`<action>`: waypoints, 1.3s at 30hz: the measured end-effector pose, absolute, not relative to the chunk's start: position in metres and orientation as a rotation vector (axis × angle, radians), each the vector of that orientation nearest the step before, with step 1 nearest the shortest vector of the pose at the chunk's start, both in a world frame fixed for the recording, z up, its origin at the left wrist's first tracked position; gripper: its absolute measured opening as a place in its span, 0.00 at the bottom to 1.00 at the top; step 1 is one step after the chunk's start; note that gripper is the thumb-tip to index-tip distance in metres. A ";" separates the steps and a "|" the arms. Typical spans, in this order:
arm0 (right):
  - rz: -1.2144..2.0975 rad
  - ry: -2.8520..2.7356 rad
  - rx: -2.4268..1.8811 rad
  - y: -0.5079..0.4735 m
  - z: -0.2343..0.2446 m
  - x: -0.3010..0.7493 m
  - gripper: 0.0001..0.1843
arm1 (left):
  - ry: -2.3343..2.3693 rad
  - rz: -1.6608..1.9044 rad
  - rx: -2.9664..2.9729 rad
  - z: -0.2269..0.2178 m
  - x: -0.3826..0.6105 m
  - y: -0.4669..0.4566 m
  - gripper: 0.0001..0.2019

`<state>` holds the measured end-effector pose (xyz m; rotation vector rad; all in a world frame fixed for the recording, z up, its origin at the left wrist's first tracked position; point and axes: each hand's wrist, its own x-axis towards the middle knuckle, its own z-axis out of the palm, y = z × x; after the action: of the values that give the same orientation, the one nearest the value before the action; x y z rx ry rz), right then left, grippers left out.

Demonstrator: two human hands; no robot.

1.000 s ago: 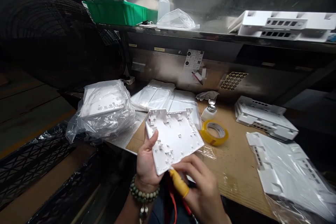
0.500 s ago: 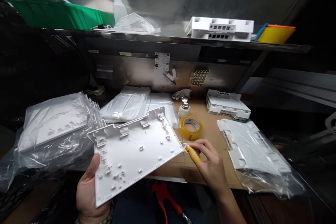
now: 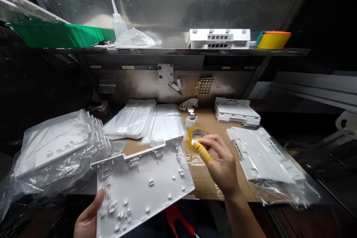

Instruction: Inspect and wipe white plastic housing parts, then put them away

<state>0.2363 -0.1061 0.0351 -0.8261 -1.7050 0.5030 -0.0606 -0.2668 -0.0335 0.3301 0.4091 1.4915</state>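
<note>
My left hand (image 3: 88, 220) grips the near left corner of a white plastic housing panel (image 3: 145, 187), inner side up with small pegs and clips, held tilted over the bench's front edge. My right hand (image 3: 220, 163) wears a yellow finger cot on the index finger and reaches forward over the cardboard mat (image 3: 205, 178). Its fingertips are curled and rest at the yellow tape roll (image 3: 196, 134), which they partly hide. A small white bottle with a metal cap (image 3: 191, 118) stands just behind the roll.
Bagged white panels lie at the left (image 3: 55, 145), in the middle (image 3: 145, 119) and at the right (image 3: 264, 160). Bare white housings (image 3: 237, 111) are stacked behind. The shelf above holds a green bin (image 3: 55, 34), squeeze bottle (image 3: 118, 22), white housing (image 3: 219, 38) and yellow tray (image 3: 273, 39). A red-handled tool (image 3: 178, 221) lies below.
My right hand left the panel's edge and moved forward to the tape roll. The left hand kept the panel and lowered it toward me. The view swung right.
</note>
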 end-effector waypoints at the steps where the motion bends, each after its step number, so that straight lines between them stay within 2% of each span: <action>1: 0.491 -1.700 -0.811 -0.105 0.040 0.233 0.09 | 0.468 1.473 0.294 -0.038 -0.064 -0.271 0.25; 4: 0.431 -1.754 -0.831 -0.100 0.045 0.226 0.08 | 0.531 1.471 0.283 -0.047 -0.071 -0.278 0.27; 13: 0.406 -1.767 -0.934 -0.084 0.021 0.241 0.08 | 0.427 1.602 0.325 -0.047 -0.049 -0.261 0.20; 17: 0.397 -1.693 -0.954 -0.083 0.014 0.238 0.08 | 0.452 1.710 0.414 -0.030 -0.020 -0.252 0.24; 22: 0.511 -1.671 -0.664 -0.129 0.047 0.203 0.13 | 0.698 1.811 0.355 0.002 0.026 -0.239 0.31; 26: 0.560 -1.690 -0.514 -0.160 0.074 0.175 0.13 | 0.749 1.788 0.476 0.012 0.047 -0.234 0.28; 29: 0.518 -1.707 -0.482 -0.161 0.077 0.165 0.14 | 0.723 1.766 0.515 0.013 0.052 -0.233 0.26; 34: 0.430 -1.694 -0.511 -0.156 0.079 0.165 0.10 | 0.727 1.808 0.492 0.017 0.055 -0.230 0.24; 39: 0.368 -1.746 -0.471 -0.150 0.080 0.159 0.10 | 0.670 1.784 0.441 0.008 0.052 -0.227 0.32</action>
<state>0.1590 -0.1495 0.0800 -0.4708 -1.7456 0.3682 0.0517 -0.2271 0.0076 0.4413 0.6702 1.7841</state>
